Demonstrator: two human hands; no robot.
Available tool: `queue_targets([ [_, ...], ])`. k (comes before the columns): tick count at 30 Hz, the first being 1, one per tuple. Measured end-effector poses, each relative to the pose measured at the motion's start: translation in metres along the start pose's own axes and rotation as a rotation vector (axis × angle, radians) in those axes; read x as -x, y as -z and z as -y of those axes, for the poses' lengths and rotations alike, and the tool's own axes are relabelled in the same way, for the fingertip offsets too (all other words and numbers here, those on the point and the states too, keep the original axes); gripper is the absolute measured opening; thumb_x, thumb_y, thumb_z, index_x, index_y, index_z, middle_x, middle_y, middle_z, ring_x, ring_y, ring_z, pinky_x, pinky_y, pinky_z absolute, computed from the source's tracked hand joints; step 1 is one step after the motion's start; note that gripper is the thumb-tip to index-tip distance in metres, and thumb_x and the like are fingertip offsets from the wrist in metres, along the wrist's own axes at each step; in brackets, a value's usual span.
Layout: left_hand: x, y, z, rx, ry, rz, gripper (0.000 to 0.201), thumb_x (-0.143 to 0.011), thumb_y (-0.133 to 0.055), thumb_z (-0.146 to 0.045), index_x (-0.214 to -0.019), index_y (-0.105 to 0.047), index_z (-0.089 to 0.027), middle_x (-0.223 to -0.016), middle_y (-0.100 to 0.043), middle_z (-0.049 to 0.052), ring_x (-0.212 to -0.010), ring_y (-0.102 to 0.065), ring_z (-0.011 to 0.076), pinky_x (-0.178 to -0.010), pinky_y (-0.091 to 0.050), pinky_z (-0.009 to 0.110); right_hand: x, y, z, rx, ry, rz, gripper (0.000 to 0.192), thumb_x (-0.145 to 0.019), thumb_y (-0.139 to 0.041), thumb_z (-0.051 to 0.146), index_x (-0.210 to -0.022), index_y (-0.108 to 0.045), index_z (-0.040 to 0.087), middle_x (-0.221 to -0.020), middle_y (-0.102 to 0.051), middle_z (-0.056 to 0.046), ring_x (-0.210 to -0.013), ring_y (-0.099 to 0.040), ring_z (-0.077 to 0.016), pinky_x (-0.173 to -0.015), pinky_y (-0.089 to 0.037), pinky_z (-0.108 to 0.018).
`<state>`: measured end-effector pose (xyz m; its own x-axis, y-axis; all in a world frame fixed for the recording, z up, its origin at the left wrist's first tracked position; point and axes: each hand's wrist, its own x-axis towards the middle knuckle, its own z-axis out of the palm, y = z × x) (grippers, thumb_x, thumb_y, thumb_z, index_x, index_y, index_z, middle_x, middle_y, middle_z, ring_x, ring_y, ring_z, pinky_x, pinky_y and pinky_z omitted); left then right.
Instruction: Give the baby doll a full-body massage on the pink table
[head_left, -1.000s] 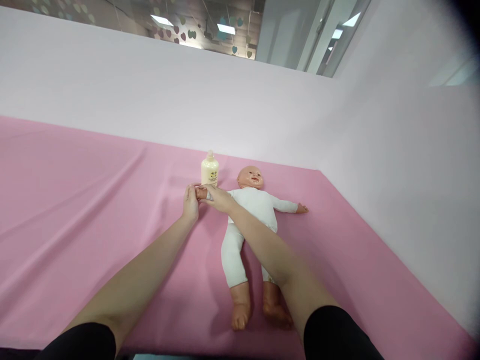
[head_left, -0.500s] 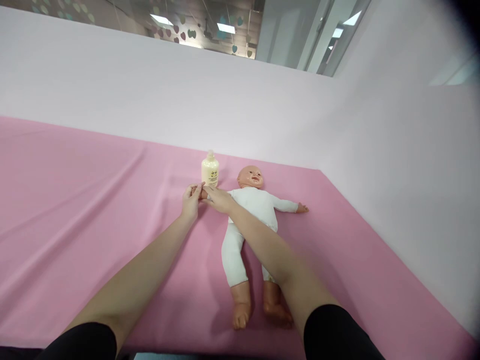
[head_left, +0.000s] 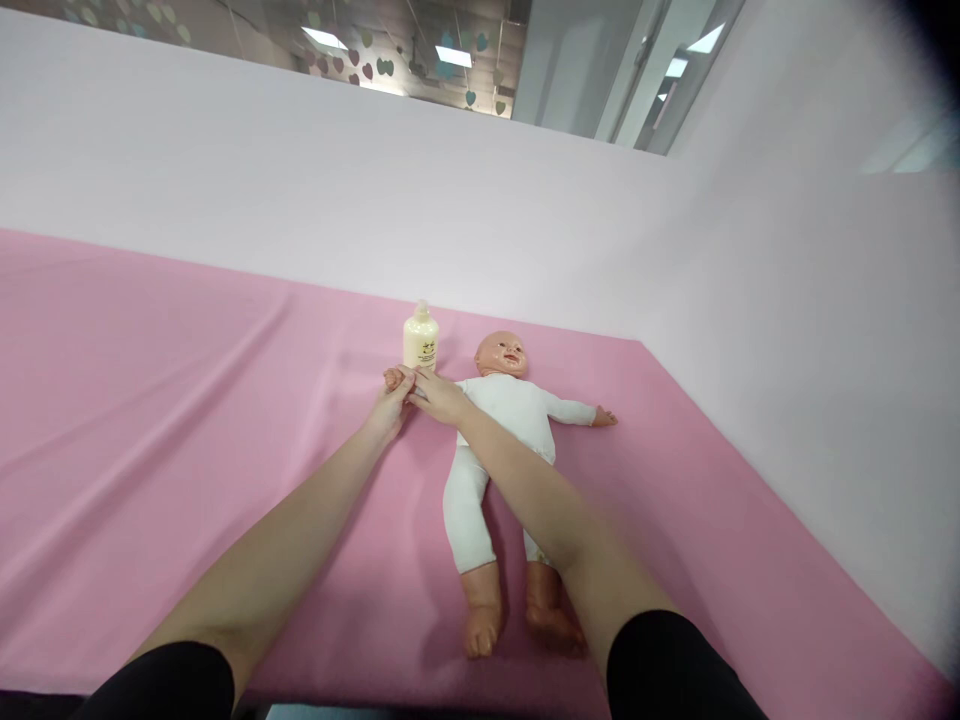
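A baby doll (head_left: 511,408) in a white suit lies on its back, head toward the wall, arms spread. My left hand (head_left: 391,402) is closed around the wrist of the doll's arm on the left, and the doll's small hand (head_left: 393,378) sticks out past my fingers. Right beside it, my right hand (head_left: 439,396) grips the same arm nearer the sleeve; my fingers hide most of the forearm. Just behind my hands stands an upright bottle (head_left: 420,340) of pale yellow liquid with a clear cap, its lower edge partly covered by them.
A pink sheet (head_left: 187,400) with a few creases covers the table. White walls (head_left: 337,200) rise along the back and right sides. Above the back wall, a window (head_left: 420,60) shows ceiling lights and heart-shaped decorations.
My left hand has slid a little to the right, from the doll's hand onto its wrist, so the doll's hand shows more. My right hand has barely moved.
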<state>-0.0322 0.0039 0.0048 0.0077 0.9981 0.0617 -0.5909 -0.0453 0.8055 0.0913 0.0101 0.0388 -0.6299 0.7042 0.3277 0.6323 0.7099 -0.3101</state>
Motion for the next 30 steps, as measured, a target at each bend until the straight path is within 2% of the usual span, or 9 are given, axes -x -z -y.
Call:
queue_targets([
  [5, 0.001, -0.001, -0.003, 0.054, 0.032, 0.007, 0.022, -0.069, -0.074, -0.025, -0.085, -0.059, -0.02, -0.096, -0.066, 0.003, -0.096, -0.061, 0.019, -0.082, -0.05, 0.031, 0.002, -0.001, 0.0, 0.054, -0.024, 0.04, 0.067, -0.086, -0.049, 0.026, -0.145, -0.018, 0.027, -0.137, -0.042, -0.009, -0.12, -0.046, -0.0259, -0.098, -0.042, -0.045],
  [9, 0.001, -0.002, -0.005, 0.067, 0.054, -0.033, 0.021, -0.068, -0.074, -0.022, -0.076, -0.055, -0.02, -0.093, -0.066, 0.001, -0.089, -0.062, 0.0171, -0.076, -0.051, 0.029, 0.003, 0.0, 0.002, 0.09, -0.032, 0.047, 0.066, -0.088, -0.046, 0.026, -0.146, -0.015, 0.029, -0.141, -0.039, -0.008, -0.119, -0.048, -0.0267, -0.097, -0.042, -0.046],
  [13, 0.001, -0.002, -0.005, 0.143, -0.015, -0.069, 0.041, -0.058, -0.079, -0.015, -0.06, -0.038, -0.018, -0.075, -0.059, -0.004, -0.072, -0.058, 0.0109, -0.064, -0.048, 0.022, 0.002, -0.001, 0.002, 0.096, -0.027, 0.056, 0.064, -0.091, -0.043, 0.032, -0.147, -0.012, 0.028, -0.141, -0.038, -0.009, -0.124, -0.044, -0.0253, -0.1, -0.04, -0.044],
  [16, -0.001, 0.0, -0.003, 0.187, -0.052, -0.085, 0.047, -0.054, -0.081, -0.015, -0.057, -0.033, -0.018, -0.065, -0.052, -0.006, -0.067, -0.055, 0.0089, -0.062, -0.046, 0.019, 0.001, -0.002, 0.001, 0.108, -0.033, 0.061, 0.064, -0.092, -0.042, 0.034, -0.147, -0.01, 0.028, -0.14, -0.039, -0.009, -0.125, -0.043, -0.025, -0.101, -0.039, -0.044],
  [20, -0.003, 0.001, -0.001, 0.171, -0.068, -0.086, 0.048, -0.054, -0.082, -0.019, -0.057, -0.034, -0.018, -0.068, -0.052, -0.006, -0.068, -0.054, 0.0093, -0.063, -0.045, 0.021, 0.001, -0.001, 0.003, 0.111, -0.051, 0.06, 0.067, -0.091, -0.044, 0.034, -0.147, -0.008, 0.026, -0.139, -0.041, -0.011, -0.119, -0.049, -0.0265, -0.098, -0.041, -0.045],
  [25, -0.004, 0.002, -0.002, 0.087, -0.125, -0.13, 0.045, -0.054, -0.08, -0.022, -0.055, -0.035, -0.018, -0.066, -0.051, -0.004, -0.067, -0.053, 0.0099, -0.066, -0.045, 0.023, 0.002, 0.001, 0.006, 0.084, -0.082, 0.047, 0.076, -0.089, -0.049, 0.035, -0.147, -0.004, 0.018, -0.141, -0.039, -0.016, -0.122, -0.046, -0.0298, -0.098, -0.039, -0.045],
  [30, -0.007, 0.008, -0.001, -0.053, -0.169, -0.247, 0.034, -0.051, -0.079, -0.022, -0.067, -0.048, -0.018, -0.07, -0.056, -0.002, -0.071, -0.058, 0.0131, -0.063, -0.046, 0.025, 0.001, -0.003, 0.002, 0.078, -0.107, 0.028, 0.075, -0.088, -0.05, 0.039, -0.146, -0.009, 0.017, -0.139, -0.039, -0.018, -0.122, -0.046, -0.03, -0.096, -0.041, -0.046],
])
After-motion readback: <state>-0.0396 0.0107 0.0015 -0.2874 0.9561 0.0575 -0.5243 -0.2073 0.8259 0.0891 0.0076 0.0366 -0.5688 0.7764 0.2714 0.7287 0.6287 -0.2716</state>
